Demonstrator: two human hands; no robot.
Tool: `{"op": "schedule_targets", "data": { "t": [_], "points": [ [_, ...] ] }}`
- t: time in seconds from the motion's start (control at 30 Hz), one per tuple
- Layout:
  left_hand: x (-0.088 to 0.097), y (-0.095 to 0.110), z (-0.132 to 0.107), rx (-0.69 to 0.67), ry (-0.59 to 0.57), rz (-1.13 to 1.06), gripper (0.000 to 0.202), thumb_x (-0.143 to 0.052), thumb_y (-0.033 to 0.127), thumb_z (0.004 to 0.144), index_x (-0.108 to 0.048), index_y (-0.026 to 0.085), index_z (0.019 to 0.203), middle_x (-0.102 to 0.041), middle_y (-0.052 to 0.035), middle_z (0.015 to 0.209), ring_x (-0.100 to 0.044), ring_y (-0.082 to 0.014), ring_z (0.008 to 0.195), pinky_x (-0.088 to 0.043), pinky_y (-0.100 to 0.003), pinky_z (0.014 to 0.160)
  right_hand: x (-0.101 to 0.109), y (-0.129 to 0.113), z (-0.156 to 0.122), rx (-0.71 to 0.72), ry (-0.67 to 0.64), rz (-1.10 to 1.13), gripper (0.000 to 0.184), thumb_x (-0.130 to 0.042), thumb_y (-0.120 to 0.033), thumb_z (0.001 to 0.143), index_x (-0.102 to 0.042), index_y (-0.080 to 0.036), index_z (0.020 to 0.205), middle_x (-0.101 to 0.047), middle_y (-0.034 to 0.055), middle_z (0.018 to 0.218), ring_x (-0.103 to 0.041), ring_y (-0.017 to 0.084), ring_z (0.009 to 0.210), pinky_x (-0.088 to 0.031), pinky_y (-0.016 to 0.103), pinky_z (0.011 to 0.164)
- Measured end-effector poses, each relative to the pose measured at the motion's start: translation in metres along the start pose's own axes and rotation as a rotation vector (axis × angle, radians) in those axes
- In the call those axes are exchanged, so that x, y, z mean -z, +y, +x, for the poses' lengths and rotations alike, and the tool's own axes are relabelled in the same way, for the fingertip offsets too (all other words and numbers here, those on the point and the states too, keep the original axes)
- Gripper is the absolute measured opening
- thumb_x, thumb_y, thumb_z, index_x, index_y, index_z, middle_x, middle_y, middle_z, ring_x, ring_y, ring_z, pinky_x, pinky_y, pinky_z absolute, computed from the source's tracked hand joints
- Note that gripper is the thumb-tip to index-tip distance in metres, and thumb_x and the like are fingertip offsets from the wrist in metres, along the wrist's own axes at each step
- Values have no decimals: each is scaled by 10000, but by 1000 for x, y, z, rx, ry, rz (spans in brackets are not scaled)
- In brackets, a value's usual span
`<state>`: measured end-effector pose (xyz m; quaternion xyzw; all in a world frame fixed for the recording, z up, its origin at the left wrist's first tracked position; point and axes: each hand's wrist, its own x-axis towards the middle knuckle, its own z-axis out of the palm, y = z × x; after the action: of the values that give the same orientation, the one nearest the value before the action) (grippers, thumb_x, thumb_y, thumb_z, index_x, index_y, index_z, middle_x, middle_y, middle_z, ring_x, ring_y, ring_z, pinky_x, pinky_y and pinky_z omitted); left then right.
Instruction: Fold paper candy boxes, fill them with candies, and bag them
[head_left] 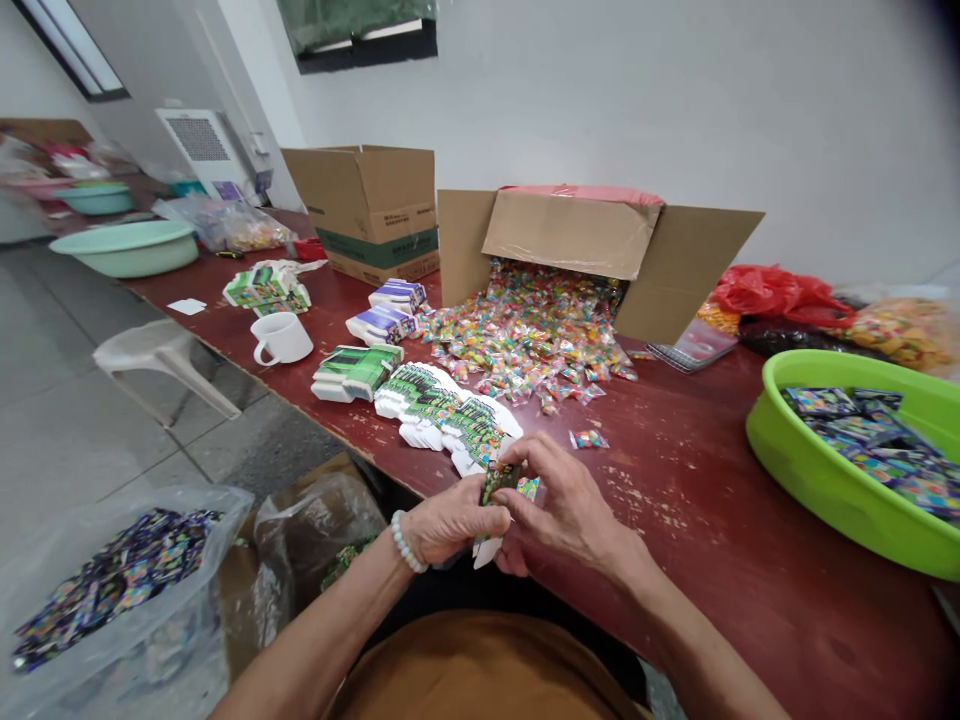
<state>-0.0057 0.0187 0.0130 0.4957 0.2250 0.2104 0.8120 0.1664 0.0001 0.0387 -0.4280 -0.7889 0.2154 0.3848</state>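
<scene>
My left hand [454, 520], with a beaded bracelet at the wrist, is closed on a small printed carton [498, 482] with a white flap at its lower end. My right hand [562, 500] grips the same carton from the other side, thumb and fingers around its upper part. Just beyond my hands, a fanned row of flat green-and-white cartons [450, 410] lies on the red table [675, 450]. A single clear candy packet [589, 439] rests apart, to the right. Behind it, many such packets [525, 340] spill from a tipped cardboard box [570, 235].
A green basin [780, 480] holding dark printed packs stands at right. Left of the row are stacked green cartons [356, 370], purple cartons [386, 312] and a white mug [282, 338]. Below left sit a plastic bag of packs [127, 580] and a white stool [161, 350].
</scene>
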Motion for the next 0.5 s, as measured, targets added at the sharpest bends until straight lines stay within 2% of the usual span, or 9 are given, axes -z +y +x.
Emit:
{"op": "schedule_targets", "data": {
  "t": [0.1,0.23,0.4,0.5],
  "points": [
    [5,-1,0,43,-24,79,525,-752,599,618,-676,96,749,-691,-101,669,-636,-184,615,-488,-262,596,2,0,1,-39,-31,14,205,-597,-123,771,-566,-242,935,-583,28,912,-557,180,819,-450,314,719],
    [12,-3,-1,70,-59,41,576,-776,560,618,-634,123,965,-708,-87,727,-653,-179,601,-504,-265,585,10,0,2,-68,-95,80,194,-552,-74,761,-575,-230,873,-620,8,852,-567,153,747,-438,280,668],
    [15,0,0,118,-110,51,477,-794,486,630,-622,120,881,-687,-75,694,-670,-189,603,-515,-263,569,23,3,1,-108,-287,162,206,-536,-78,766,-565,-227,905,-598,-39,717,-477,93,533,-359,221,516],
    [14,3,2,136,-115,30,460,-807,448,623,-631,127,902,-680,-54,684,-671,-181,598,-521,-262,567,26,6,1,-111,-332,200,216,-558,-107,767,-521,-225,944,-585,-39,749,-464,88,541,-339,213,501]
  ]
}}
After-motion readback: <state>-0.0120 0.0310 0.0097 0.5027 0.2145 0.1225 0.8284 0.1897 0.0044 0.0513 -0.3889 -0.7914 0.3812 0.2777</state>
